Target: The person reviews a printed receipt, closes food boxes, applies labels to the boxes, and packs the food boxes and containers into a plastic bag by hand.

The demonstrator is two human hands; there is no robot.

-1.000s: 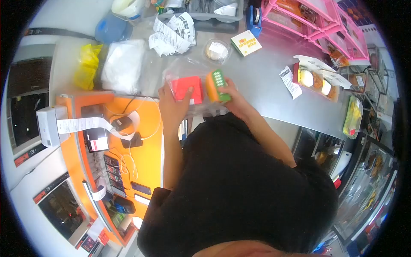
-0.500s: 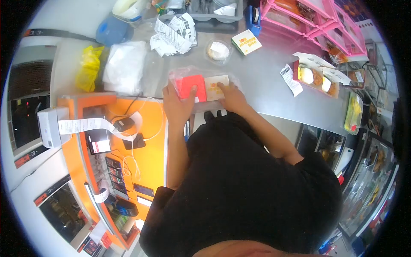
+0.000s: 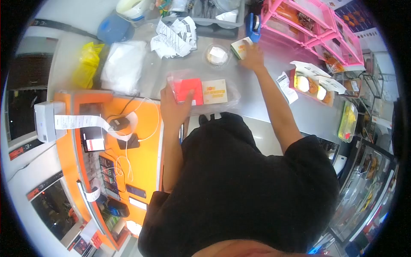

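Observation:
My left hand (image 3: 175,105) is closed on the left side of a red box (image 3: 188,89), thumb on top and fingers down its side. That box lies in a clear plastic bag (image 3: 233,100) on the metal counter, side by side with a cream box (image 3: 214,91) printed with orange lettering. Farther up the counter, my right hand (image 3: 253,58) grips the right side of a small cream-and-green box (image 3: 240,48), covering part of its printed top. Just left of that box stands a round clear tub (image 3: 217,55) with a white label.
Crumpled receipts (image 3: 174,37), white plastic bags (image 3: 123,67) and a yellow bag (image 3: 87,66) lie at left. A blue tape dispenser (image 3: 253,28) and pink racks (image 3: 299,21) stand at the back. An open food box (image 3: 314,85) is at right, beside a receipt (image 3: 286,88).
My right hand has left the cream box in the bag and moved up and right onto the small box. My left hand stays on the red box.

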